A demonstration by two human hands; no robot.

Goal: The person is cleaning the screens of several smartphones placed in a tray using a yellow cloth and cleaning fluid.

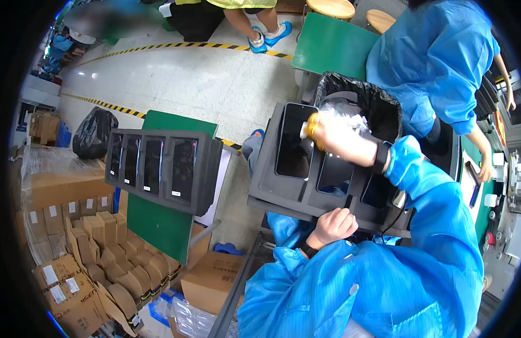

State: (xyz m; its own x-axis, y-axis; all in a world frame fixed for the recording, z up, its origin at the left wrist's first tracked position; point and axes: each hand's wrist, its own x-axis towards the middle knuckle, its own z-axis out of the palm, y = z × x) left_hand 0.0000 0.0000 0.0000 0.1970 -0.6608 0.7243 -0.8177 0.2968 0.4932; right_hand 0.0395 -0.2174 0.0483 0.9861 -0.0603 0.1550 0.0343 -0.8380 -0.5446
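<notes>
My right hand (342,141) reaches over a dark grey foam tray (269,188), its wrist in a black band. Yellow covers show at its fingertips, which are pressed together around a small whitish piece (304,132). Just under them lies a black-screened phone (294,155), set in the tray. A second phone (335,174) and a third phone (376,190) lie to the right, partly covered by my arm. My left hand (335,226) is curled into a fist at the tray's near edge; what it holds, if anything, is hidden.
A black-lined bin (384,107) with clear plastic scraps stands behind the tray. To the left, another foam tray (207,174) carries several phones on a green table (159,225). Cartons (212,276) and cardboard inserts (122,265) fill the lower left. A blue-clad co-worker (429,62) is close at right.
</notes>
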